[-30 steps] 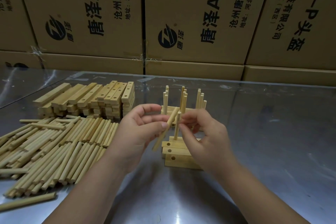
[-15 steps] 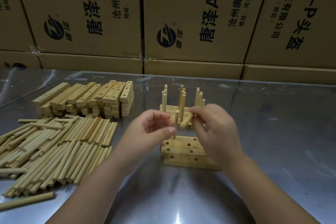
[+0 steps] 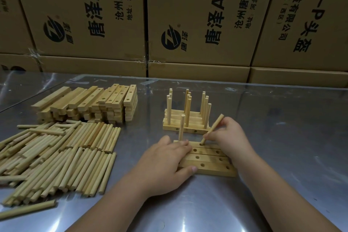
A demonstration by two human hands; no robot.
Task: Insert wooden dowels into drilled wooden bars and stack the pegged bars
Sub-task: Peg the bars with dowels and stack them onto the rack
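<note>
Dowel, pinched in the right hand, had come down from mid-air. Its tilted tip now met the middle hole of the far bar among the drilled bars lying mid-table. The left hand had dropped to press flat on their left end, beside the upright dowel. Seating looked imminent. Cartons along the table's far edge read "唐泽 AH4" and "头盔".

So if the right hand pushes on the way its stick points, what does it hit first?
Probably the far bar: the right hand aims its stick down into a hole there, and the tip looks to be at its mouth.
</note>
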